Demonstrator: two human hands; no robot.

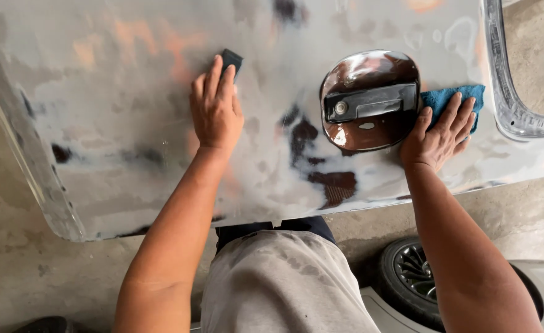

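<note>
Left hand (215, 108) presses a dark sanding block (232, 60) flat against a grey car panel (130, 154); right hand (439, 132) pins a blue cloth (454, 98). Wet primer could let the block slip.

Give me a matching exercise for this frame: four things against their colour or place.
Things:
1. sanding block
2. cloth
3. door handle
4. wheel

Descriptions:
A. blue, under the right hand
B. dark, on the floor below the panel
C. dark, under the left hand fingertips
D. set in a glossy brown recess

Pairs: 1-C, 2-A, 3-D, 4-B
</note>
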